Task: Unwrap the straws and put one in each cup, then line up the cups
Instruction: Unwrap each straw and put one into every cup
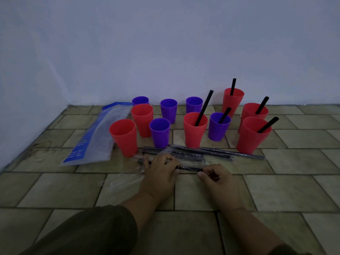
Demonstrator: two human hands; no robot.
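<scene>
The tiled floor (pixel 276 181) carries everything, with a blue-and-clear straw bag (pixel 95 137) lying at ten o'clock from the hands. Eleven cups stand at twelve o'clock: five of them, from the centre over to two o'clock, already hold a black straw, such as the red cup (pixel 195 129) in the middle; six at eleven o'clock stand without one, among them the near red cup (pixel 123 137) and the purple cup (pixel 159 132). By my count the job is under halfway.

Just in front of the cups lies a loose pile of wrapped straws (pixel 184 153). Below it, at six o'clock, both hands work a single wrapped straw (pixel 189 169). The left hand (pixel 160 172) is curled over its left part, pinching it between thumb and fingers. The right hand (pixel 217 178) pinches its right end between thumb and forefinger.

To do this well, the left hand should probably hold the straw firm through the film while the right tears or slides the wrapper off along the straw's length, without bending it. The clear film is hard to see, so whether it is torn yet I cannot tell.
</scene>
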